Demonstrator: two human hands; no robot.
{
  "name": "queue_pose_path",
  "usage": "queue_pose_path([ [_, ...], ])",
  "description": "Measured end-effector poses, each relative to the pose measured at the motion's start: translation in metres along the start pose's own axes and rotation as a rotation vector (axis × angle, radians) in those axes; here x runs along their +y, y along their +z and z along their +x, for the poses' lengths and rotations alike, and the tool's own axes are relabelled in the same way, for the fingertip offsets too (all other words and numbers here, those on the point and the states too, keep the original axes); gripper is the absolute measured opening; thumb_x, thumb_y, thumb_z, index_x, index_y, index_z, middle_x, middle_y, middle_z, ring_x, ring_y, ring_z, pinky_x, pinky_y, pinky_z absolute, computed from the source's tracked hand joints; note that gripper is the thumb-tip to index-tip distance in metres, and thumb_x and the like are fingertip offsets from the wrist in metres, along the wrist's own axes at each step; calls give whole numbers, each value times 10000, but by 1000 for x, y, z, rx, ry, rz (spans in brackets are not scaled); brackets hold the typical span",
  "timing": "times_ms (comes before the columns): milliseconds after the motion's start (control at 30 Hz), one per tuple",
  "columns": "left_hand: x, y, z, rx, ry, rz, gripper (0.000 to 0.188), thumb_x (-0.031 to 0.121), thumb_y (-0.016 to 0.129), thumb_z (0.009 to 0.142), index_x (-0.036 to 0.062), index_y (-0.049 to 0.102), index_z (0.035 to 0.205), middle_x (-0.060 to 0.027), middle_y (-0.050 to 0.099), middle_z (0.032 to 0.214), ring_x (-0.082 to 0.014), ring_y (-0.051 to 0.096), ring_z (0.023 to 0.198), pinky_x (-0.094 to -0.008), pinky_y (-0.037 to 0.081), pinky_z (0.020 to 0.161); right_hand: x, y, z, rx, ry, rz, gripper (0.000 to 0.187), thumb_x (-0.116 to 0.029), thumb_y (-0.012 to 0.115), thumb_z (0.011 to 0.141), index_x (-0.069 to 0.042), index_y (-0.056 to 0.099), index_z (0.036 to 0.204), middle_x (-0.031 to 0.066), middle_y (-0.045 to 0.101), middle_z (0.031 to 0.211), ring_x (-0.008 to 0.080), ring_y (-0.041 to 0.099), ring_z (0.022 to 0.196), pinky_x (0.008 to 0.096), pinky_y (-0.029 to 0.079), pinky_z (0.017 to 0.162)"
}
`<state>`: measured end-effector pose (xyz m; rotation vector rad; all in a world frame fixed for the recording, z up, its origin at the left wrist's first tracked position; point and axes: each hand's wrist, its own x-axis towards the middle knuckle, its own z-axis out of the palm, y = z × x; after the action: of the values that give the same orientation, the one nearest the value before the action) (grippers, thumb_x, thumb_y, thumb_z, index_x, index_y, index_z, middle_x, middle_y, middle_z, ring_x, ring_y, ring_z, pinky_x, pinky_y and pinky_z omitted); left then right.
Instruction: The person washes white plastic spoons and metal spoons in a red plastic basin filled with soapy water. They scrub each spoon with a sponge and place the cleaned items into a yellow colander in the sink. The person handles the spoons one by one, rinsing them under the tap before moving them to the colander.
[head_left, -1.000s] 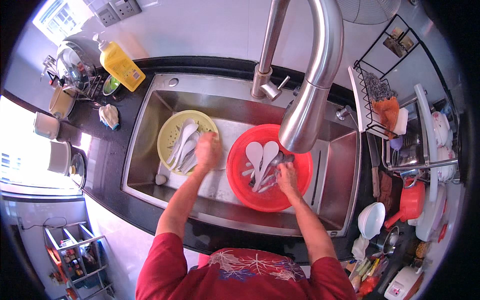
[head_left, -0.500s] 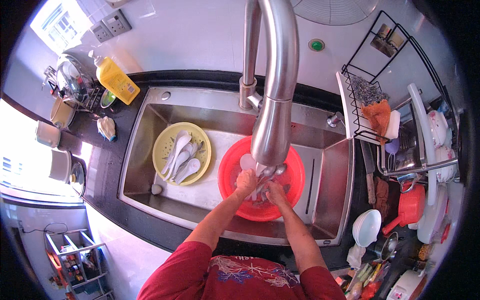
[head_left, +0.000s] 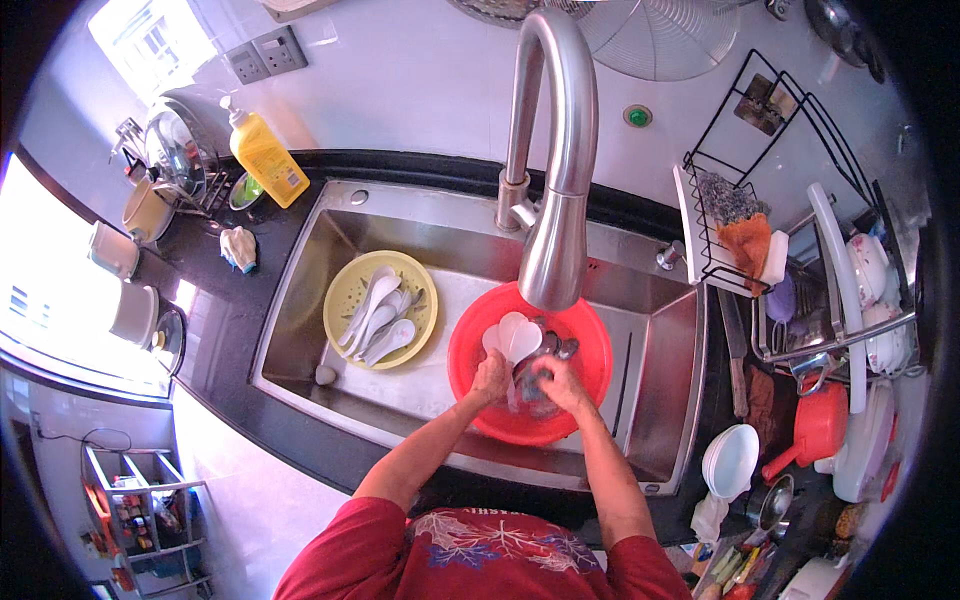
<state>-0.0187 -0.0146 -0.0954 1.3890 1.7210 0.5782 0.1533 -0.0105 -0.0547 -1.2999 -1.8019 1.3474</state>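
Evidently mid-wash, both the left hand (head_left: 490, 378) and right hand (head_left: 556, 385) clench a spoon (head_left: 518, 385) at six o'clock inside the red basin (head_left: 480, 400), best kept low there to contain splashes.

A white wall (head_left: 400, 80) backs the black countertop (head_left: 250, 300) and steel sink (head_left: 300, 290). Bright daylight enters, perhaps through a window (head_left: 150, 40), upper left.

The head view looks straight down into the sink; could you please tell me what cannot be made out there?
- What the left hand and right hand grip: too small, fingers overlap.
- The far part of the red basin: hidden behind the faucet.
- Whether water runs: not discernible.
- The dish rack contents on the right: bent and crowded at the fisheye rim.
- Spoons in the yellow colander: count unclear, they overlap.
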Motion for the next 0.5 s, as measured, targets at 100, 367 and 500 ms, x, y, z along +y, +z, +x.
queue_pose_path([
  [100,23,-9,-19,-219,-18,-297,293,147,551,799,-11,420,1008,-133,571,706,-206,566,572,-314,447,464,-30,-3,12,364,-96,-88,278,9,577,641,-32,522,910,117,572,879,219,552,846,314,424,758],
  [367,62,-15,-61,-79,-74,-706,166,7,524,760,20,543,924,-30,545,681,-86,484,531,-231,382,424,-39,7,16,543,-36,-580,273,-4,568,655,-41,515,920,144,558,883,305,539,842,398,422,739],
  [500,8,12,-37,-111,181,-674,117,11,525,756,16,557,868,-35,555,717,-74,478,560,-228,382,465,-46,29,1,431,-115,-308,183,-7,544,688,-24,533,869,147,583,794,299,568,731,377,453,653],
])
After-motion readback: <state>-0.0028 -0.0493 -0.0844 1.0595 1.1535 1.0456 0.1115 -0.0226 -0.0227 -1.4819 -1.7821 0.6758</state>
